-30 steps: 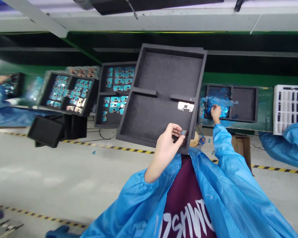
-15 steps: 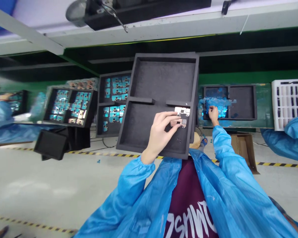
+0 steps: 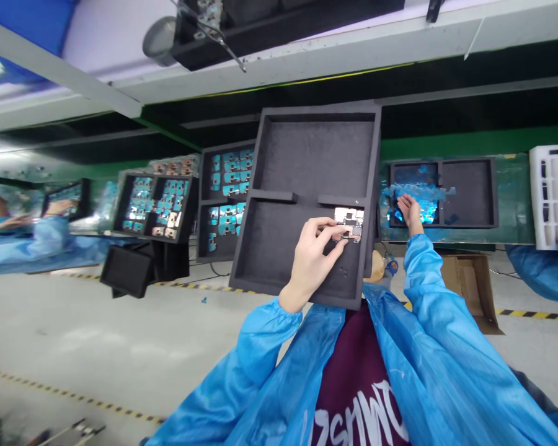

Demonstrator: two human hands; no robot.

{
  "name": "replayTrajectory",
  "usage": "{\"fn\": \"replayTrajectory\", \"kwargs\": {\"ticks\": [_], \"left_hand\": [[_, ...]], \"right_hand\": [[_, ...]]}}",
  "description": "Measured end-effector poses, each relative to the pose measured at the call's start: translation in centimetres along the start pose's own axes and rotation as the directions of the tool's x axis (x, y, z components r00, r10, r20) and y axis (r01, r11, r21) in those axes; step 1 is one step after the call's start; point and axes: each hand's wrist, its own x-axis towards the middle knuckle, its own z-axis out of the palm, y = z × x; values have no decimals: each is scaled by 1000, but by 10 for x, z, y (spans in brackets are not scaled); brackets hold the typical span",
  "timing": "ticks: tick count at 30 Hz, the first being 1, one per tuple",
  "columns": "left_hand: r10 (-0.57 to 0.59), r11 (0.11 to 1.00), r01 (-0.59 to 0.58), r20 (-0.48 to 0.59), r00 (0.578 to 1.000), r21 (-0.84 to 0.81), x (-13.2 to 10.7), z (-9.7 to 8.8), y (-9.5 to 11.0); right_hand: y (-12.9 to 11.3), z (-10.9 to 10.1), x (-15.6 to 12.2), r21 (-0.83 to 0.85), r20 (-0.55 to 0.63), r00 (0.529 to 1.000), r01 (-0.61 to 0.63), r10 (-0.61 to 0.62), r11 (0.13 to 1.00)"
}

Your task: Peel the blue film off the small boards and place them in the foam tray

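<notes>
My left hand [image 3: 310,259] reaches into the lower compartment of a black foam tray [image 3: 279,272]. Its thumb and fingers are closed on the left end of a small circuit board [image 3: 354,231]. Just above that board, touching or almost touching it, lies another shiny circuit board [image 3: 346,214], against the compartment's right side. My right hand [image 3: 411,209] is over a heap of blue film pieces [image 3: 426,209] in the left half of a smaller black tray [image 3: 467,192]. Its fingers are apart, with nothing visible in them.
Left of the large tray stand black trays [image 3: 199,210] of blue-covered boards. A white slotted rack [image 3: 539,198] stands at the right, and a cardboard box [image 3: 478,288] is on the floor. At far left a co-worker's hand [image 3: 59,207] is over another tray.
My left hand has brought its board up close to the other board. My right hand's fingers have gone from a pinch on the blue film to spread apart. The view has shifted left.
</notes>
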Motion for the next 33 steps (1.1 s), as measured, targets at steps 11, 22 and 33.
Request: {"fn": "replayTrajectory", "kwargs": {"ticks": [11,22,33], "left_hand": [[57,998,-56,60,997,-17,5,-16,-2],[46,998,-52,-203,978,-26,-8,-58,-14],[-633,738,671,-417,652,-70,-46,-113,-230]], "right_hand": [[-9,-10,-21,508,-42,999,11,12,861],[-61,-20,-84,716,71,997,-45,-8,696],[-9,-55,-251,399,69,993,-112,92,910]]}}
